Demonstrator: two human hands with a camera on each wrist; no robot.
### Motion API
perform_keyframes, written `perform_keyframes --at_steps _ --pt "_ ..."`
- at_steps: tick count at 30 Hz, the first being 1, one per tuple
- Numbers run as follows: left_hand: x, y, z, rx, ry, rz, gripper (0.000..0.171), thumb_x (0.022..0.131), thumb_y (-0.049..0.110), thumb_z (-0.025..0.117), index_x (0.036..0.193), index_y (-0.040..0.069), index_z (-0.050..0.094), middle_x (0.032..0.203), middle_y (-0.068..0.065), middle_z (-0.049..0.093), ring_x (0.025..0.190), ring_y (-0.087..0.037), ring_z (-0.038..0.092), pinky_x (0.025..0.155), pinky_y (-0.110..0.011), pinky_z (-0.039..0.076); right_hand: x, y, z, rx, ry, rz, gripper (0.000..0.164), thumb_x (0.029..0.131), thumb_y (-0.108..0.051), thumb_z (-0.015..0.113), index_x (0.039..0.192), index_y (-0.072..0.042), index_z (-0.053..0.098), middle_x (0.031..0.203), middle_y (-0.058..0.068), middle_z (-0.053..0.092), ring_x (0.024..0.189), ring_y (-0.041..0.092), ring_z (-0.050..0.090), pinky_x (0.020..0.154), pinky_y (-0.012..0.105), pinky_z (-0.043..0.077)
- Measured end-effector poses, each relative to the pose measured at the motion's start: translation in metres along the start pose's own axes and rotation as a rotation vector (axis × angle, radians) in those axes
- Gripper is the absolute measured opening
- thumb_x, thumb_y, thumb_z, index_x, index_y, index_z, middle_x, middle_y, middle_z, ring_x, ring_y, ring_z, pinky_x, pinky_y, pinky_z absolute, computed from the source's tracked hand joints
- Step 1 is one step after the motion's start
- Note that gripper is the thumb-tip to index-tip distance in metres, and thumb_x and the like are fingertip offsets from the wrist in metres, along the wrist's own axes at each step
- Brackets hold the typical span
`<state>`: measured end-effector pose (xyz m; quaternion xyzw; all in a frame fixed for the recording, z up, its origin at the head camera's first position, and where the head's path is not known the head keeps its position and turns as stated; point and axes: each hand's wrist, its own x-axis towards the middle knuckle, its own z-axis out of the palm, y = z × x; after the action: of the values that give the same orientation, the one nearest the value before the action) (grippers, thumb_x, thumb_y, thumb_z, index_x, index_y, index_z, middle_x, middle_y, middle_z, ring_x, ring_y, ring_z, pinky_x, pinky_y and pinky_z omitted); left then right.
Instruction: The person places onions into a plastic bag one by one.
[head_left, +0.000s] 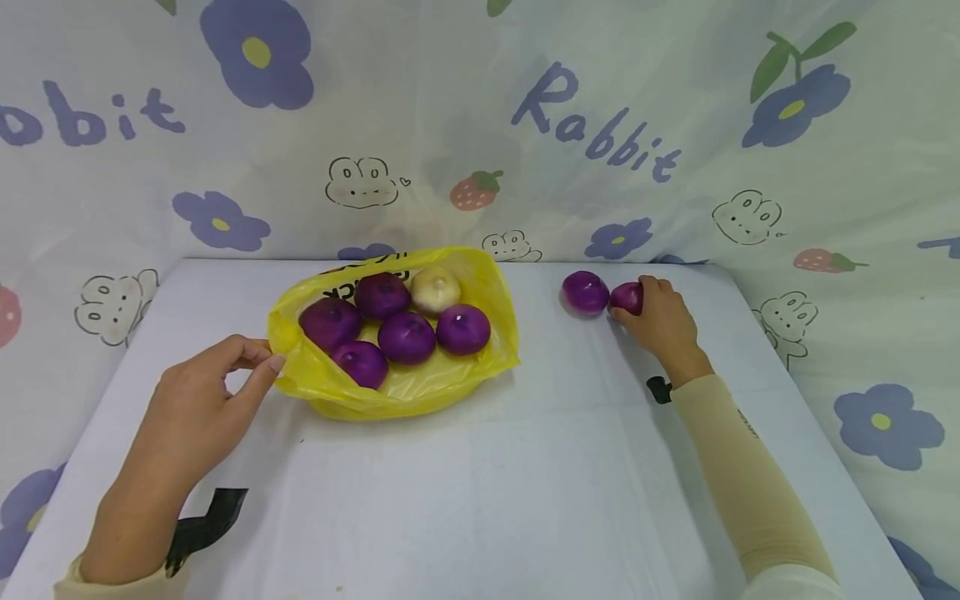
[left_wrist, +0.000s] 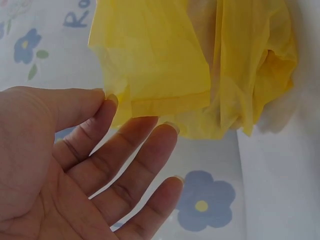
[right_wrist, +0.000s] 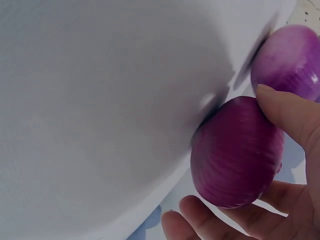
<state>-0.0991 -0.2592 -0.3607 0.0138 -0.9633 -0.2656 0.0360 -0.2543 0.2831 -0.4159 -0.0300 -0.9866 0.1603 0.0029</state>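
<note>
A yellow plastic bag (head_left: pixel 405 404) lies with its mouth spread wide on the table. In it sit several purple onions (head_left: pixel 407 338) and one pale, whitish onion (head_left: pixel 435 290). My left hand (head_left: pixel 206 408) pinches the bag's left edge between thumb and index finger; the left wrist view shows the other fingers spread below the yellow film. Off to the right, my right hand (head_left: pixel 662 327) holds a purple onion (right_wrist: pixel 237 152), thumb on one side and fingers on the other. A second loose purple onion (head_left: pixel 585 293) lies just left of it on the table.
The table (head_left: pixel 480 500) has a white cover. Behind and beside it hangs a pale cloth (head_left: pixel 420 100) printed with flowers, rabbits and lettering. A black strap (head_left: pixel 206 525) shows at my left wrist, and another dark piece (head_left: pixel 659 389) at my right.
</note>
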Motion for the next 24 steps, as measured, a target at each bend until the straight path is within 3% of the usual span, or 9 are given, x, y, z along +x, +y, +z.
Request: perform_keyframes --at_steps 9,24 --pt "0.0 0.0 0.0 0.002 0.003 -0.005 0.036 0.106 0.034 0.064 0.125 0.004 0.064 0.121 -0.022 0.07 0.094 -0.039 0.059 0.075 -0.058 0.055 0.005 0.01 0.006 0.016 -0.066 0.072 0.086 0.097 -0.037 0.073 0.154 0.01 0.029 0.141 0.038 0.047 0.123 0.057 0.053 0.103 0.07 0.045" --pt "0.001 0.0 0.002 0.011 0.003 -0.009 0.038 0.105 0.034 0.064 0.126 0.002 0.064 0.122 -0.023 0.069 0.094 -0.04 0.06 0.077 -0.06 0.056 0.002 0.016 0.005 0.051 -0.055 0.07 0.091 0.095 -0.036 0.075 0.157 0.008 0.025 0.147 0.038 0.042 0.128 0.058 0.049 0.105 0.071 0.043"
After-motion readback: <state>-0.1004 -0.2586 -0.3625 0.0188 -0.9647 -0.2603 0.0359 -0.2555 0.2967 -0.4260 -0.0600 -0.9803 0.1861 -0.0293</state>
